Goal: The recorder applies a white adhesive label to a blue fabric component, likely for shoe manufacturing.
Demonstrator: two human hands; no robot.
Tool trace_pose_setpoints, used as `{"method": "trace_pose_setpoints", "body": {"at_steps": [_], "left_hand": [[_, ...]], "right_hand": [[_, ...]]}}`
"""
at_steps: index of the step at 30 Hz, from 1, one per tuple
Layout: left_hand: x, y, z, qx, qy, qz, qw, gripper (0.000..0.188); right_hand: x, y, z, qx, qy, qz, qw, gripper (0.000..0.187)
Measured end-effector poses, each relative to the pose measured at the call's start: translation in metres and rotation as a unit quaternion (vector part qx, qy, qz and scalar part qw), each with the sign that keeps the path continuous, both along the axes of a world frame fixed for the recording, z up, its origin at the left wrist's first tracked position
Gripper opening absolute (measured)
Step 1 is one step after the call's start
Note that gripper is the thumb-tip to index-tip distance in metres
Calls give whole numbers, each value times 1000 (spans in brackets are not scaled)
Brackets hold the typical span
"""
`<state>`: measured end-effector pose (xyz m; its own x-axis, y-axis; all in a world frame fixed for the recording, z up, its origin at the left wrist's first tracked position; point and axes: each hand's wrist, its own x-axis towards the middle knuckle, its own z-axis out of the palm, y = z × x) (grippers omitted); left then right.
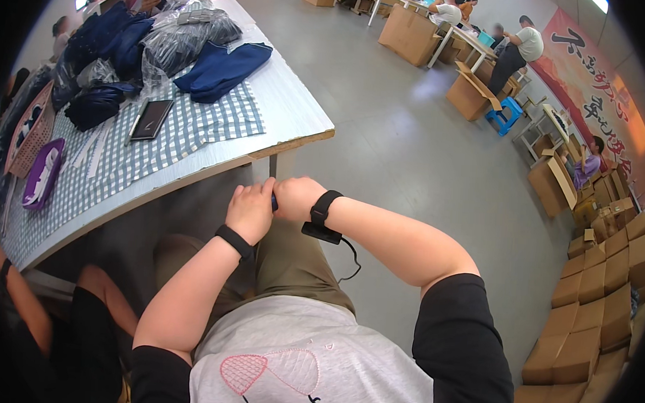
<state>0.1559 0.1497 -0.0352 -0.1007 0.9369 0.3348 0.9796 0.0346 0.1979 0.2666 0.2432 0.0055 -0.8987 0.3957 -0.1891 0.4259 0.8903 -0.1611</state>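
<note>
My left hand (249, 211) and my right hand (298, 197) meet in front of me, just off the table's near corner and above my lap. Both are closed, their fingers curled against each other. Between them shows a sliver of a small dark blue thing (274, 203), mostly covered, so its kind is unclear. Each wrist wears a black band, and a black box (322, 233) with a cable hangs at the right one. The table (297, 120) carries a checked cloth (217, 119), a dark phone-like slab (152, 119) and a folded navy garment (223, 71).
Plastic-wrapped dark clothes (177, 44) pile up at the table's far end. A purple tray (44, 174) and a pink basket (31, 131) stand at its left. Another person's arm (22, 299) is at lower left. Cardboard boxes (578, 332) stack along the right; a blue stool (503, 116) stands farther off.
</note>
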Motion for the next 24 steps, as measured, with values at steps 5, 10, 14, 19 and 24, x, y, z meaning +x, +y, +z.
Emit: {"method": "trace_pose_setpoints", "body": {"at_steps": [5,10,14,19,24], "left_hand": [[-8,4,17,-93,-68,-2,993,38],[-15,3,17,-166,-122,6,978,36],[-10,4,11,-195,-109,-11,975,37],[-2,3,-3,-66,-3,8,998,39],[-4,5,-13,22,60,-2,998,43]], "right_hand": [[0,-6,-12,120,91,25,988,30],[2,-12,-21,255,156,68,952,24],[4,-9,-26,198,98,52,974,26],[-3,-2,-19,77,35,18,996,28],[-10,11,-11,-35,-31,-25,999,28]]}}
